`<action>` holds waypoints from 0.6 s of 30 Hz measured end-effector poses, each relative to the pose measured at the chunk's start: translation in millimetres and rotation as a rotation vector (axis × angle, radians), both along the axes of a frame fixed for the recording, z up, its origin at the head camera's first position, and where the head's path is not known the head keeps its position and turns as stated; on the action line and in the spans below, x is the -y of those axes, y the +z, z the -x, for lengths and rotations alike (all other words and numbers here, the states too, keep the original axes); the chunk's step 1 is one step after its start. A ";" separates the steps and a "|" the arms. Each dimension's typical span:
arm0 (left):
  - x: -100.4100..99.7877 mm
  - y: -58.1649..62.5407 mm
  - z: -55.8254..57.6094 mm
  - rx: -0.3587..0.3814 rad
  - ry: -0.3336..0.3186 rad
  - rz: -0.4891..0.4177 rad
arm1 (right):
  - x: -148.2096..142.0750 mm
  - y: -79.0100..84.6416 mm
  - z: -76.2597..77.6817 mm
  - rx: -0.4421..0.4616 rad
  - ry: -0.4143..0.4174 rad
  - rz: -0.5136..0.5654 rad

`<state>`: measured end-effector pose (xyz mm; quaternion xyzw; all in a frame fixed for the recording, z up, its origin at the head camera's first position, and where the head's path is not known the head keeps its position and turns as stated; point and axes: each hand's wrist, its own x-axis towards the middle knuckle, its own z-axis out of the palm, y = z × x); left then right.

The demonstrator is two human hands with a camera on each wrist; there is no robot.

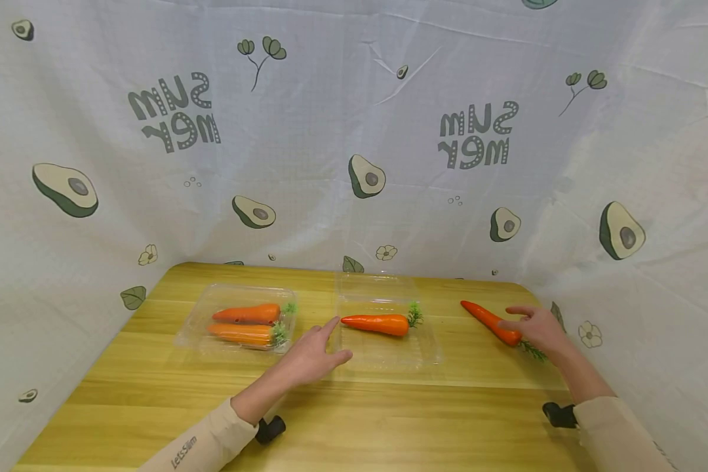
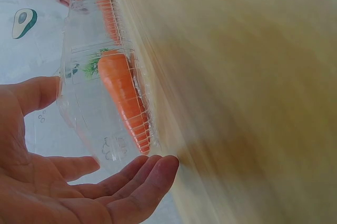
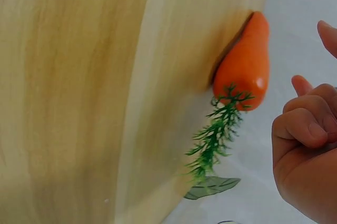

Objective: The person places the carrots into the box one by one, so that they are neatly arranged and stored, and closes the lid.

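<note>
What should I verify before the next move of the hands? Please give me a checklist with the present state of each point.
1. Middle container open: ok, its lid is folded back.
2. Space for another carrot: ok, seemingly, in front of the carrot inside.
3. Loose carrot within reach: ok, the right hand is over it.
4. Right hand's grip on it: not ok, the right wrist view shows the fingers apart from it.
5. Left hand steadying the middle container: cannot tell, contact is unclear.
6. Left container latched over its two carrots: cannot tell.
</note>
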<state>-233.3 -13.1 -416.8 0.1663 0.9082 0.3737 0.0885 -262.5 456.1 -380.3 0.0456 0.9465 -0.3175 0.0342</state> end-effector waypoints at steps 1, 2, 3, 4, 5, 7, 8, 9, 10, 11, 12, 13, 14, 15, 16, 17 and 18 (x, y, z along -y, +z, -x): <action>0.0 0.0 0.0 0.000 0.000 0.000 | -1.5 -1.1 0.1 0.008 -0.006 0.003; 0.0 0.0 0.0 0.001 0.002 0.000 | -3.0 -2.1 0.3 0.012 -0.011 0.004; 0.0 0.0 0.0 0.001 0.003 0.000 | -4.2 -3.0 0.4 0.015 -0.016 0.006; 0.0 -0.1 0.0 0.000 0.004 0.000 | -5.5 -4.0 0.6 0.016 -0.018 0.007; 0.1 -0.1 -0.1 0.000 0.006 0.001 | -6.5 -4.9 0.7 0.017 -0.021 0.010; 0.1 0.0 -0.1 -0.001 0.008 0.001 | -8.4 -6.5 0.8 0.017 -0.026 0.008; 0.0 0.0 0.0 -0.002 0.008 0.003 | -9.4 -7.2 0.8 0.017 -0.026 0.008; -0.1 -0.1 0.0 -0.003 0.008 0.003 | -10.4 -8.0 0.8 0.018 -0.028 0.006; -0.1 -0.1 0.0 -0.004 0.008 0.005 | -11.5 -8.7 1.1 0.019 -0.028 0.004; -0.2 0.0 0.0 -0.004 0.008 0.006 | -12.2 -9.0 1.2 0.022 -0.031 0.003; -0.2 0.0 0.0 -0.004 0.009 0.006 | -13.2 -9.7 1.6 0.028 -0.033 0.000; -0.3 0.0 0.0 -0.003 0.008 0.007 | -14.1 -10.2 1.7 0.035 -0.037 -0.003; -0.2 0.2 0.1 -0.004 0.008 0.007 | -15.2 -10.7 2.3 0.040 -0.040 -0.008; -0.3 0.2 0.1 -0.003 0.007 0.006 | -16.0 -11.4 2.7 0.047 -0.047 -0.014; -0.3 0.2 0.0 -0.002 0.006 0.006 | -17.0 -12.1 3.2 0.054 -0.054 -0.018; -0.3 0.2 0.0 -0.001 0.006 0.005 | -17.8 -12.9 3.4 0.060 -0.060 -0.022; -0.3 0.2 0.0 0.000 0.006 0.004 | -19.0 -14.0 4.0 0.063 -0.063 -0.027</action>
